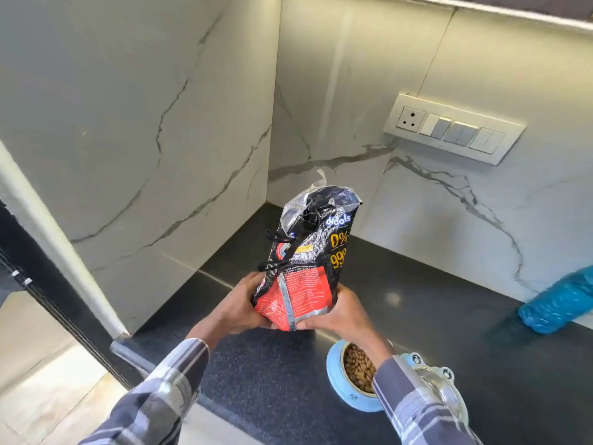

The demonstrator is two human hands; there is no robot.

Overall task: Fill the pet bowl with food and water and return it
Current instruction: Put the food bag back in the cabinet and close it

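Both hands hold a black and red pet food bag (305, 268) upright above the dark speckled tabletop (256, 380), its crumpled top open and leaning slightly toward the corner of the marble walls. The left hand (237, 309) wraps the lower left edge of the bag, fingers curled round behind it and thumb at the bottom corner — a firm grip on the bag. The right hand (343, 313) clasps the lower right side, thumb pressed along the bag's bottom seam, its grip likewise grasping the bag. Both forearms wear a plaid sleeve (167, 390). The pet bowl (340, 374) — a light blue double bowl — sits on the tabletop below the right wrist, partly covered by that arm; its near compartment holds brown kibble (357, 367), while the other compartment (442, 390), a shiny metal dish, is mostly hidden by the sleeve, so its contents cannot be told. A blue plastic-wrapped object (561, 303) lies at the tabletop's right edge against the wall, well apart from the bowl. A switch panel (455, 128) is mounted on the right wall.
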